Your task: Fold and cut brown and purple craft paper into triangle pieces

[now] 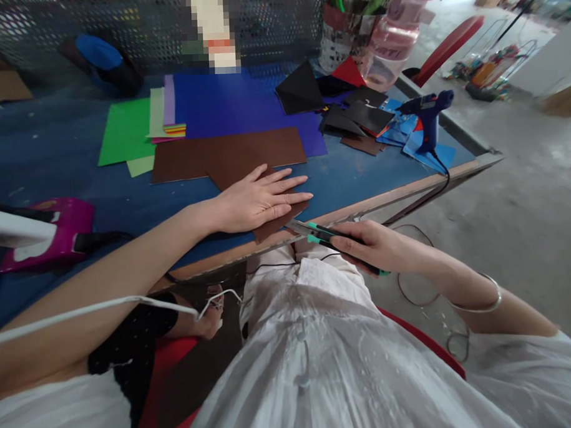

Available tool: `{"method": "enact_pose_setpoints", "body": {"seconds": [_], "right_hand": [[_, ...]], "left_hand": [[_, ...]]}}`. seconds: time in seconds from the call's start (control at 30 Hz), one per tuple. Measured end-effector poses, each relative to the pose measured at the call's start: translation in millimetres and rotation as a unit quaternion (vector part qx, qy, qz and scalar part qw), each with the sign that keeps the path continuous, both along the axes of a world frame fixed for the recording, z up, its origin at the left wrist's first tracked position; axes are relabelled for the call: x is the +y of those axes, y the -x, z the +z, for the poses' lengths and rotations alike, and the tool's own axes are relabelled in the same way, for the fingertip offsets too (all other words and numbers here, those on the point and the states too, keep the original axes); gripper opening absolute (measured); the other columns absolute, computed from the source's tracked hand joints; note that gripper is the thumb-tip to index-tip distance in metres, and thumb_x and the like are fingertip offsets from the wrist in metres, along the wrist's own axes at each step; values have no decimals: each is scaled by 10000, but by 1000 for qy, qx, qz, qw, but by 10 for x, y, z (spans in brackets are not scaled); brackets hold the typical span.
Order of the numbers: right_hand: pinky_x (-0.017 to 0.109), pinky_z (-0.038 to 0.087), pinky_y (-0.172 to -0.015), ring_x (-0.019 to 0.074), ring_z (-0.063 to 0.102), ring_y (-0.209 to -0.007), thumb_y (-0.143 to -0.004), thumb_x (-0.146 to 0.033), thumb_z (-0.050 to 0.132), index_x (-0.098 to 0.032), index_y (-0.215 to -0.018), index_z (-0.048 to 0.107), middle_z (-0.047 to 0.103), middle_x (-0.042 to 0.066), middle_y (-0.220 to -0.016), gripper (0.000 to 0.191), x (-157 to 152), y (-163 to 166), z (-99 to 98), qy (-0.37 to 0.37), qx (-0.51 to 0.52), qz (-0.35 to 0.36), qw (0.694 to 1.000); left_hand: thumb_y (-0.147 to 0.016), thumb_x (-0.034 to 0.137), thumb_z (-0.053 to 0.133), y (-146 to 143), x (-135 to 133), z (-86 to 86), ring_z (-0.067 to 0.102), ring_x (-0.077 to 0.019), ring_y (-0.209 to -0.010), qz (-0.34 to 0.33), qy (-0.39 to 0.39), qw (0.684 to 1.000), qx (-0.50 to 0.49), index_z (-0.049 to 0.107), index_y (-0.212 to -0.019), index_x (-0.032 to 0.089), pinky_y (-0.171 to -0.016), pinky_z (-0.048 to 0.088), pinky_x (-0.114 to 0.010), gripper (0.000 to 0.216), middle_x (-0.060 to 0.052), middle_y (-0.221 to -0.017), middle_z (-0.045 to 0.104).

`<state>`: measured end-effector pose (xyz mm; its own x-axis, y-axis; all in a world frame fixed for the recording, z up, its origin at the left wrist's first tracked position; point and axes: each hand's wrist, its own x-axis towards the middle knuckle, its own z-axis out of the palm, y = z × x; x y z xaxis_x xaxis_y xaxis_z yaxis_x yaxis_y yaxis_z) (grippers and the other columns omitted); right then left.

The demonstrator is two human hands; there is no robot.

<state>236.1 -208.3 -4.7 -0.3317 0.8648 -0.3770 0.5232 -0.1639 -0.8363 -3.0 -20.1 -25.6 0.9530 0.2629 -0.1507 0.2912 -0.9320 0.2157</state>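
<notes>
Left hand [261, 199]: palm down, flat on the lower brown sheet [271, 231], gripping nothing. Fingers slightly spread, pointing toward the tabletop's [359, 180] right side; forearm comes in over the near edge from the left.

Right hand [368, 242]: closed around the handle of a utility knife [321, 233], just off the near edge, forearm angled in from the right.

Knife: blade out, tip pointing left and slightly away from the person, at the sheet's near end. Long axis slants from the handle butt, off the near edge, up to the tip over that edge. Can't tell if blade touches sheet.

Lower brown sheet: long axis runs obliquely from the upper brown sheet [227, 152] toward the near edge, leaning right; near end close to that edge. Upper one lies lengthwise left to right, overlapping the blue sheet [248, 103]. Glue gun [429, 118] sits by the near right corner.
</notes>
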Motion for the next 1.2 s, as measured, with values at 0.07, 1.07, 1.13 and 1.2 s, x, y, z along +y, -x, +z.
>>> {"method": "enact_pose_setpoints", "body": {"seconds": [0.07, 1.07, 1.13, 1.2], "right_hand": [[229, 349, -441, 80, 452, -415, -1082, -582, 451, -229, -834, 502, 532, -71, -513, 435, -5, 4, -13, 1, 4, 3, 1000], [224, 353, -438, 84, 475, -436, -1100, -554, 437, -233, -867, 507, 544, -69, -546, 403, 16, 99, -44, 16, 27, 25, 999], [224, 336, -434, 84, 479, -445, -1100, -546, 435, -230, -883, 516, 544, -67, -560, 392, 16, 110, -39, 14, 18, 23, 999], [224, 329, -432, 85, 483, -452, -1100, -537, 433, -227, -891, 524, 546, -63, -568, 385, 18, 121, -33, 10, 11, 22, 1000]], "left_hand": [[-1135, 525, 170, -2, -6, 2, 122, -258, -1691, 3, 2, 1000, 3, 328, -1663, 471, -1349, -25, -541, 554, 104, -1807, 175], [-1130, 523, 190, -5, 1, -4, 115, -269, -1692, 3, 20, 1000, -7, 328, -1660, 485, -1348, -41, -549, 549, 127, -1807, 157], [-1131, 525, 184, -9, -2, 4, 113, -269, -1692, 4, 19, 1000, -1, 321, -1661, 489, -1348, -41, -551, 549, 128, -1808, 152], [-1133, 522, 192, -15, -6, 13, 115, -274, -1692, 9, 18, 1000, 6, 315, -1661, 495, -1346, -41, -558, 543, 132, -1807, 151]]}}
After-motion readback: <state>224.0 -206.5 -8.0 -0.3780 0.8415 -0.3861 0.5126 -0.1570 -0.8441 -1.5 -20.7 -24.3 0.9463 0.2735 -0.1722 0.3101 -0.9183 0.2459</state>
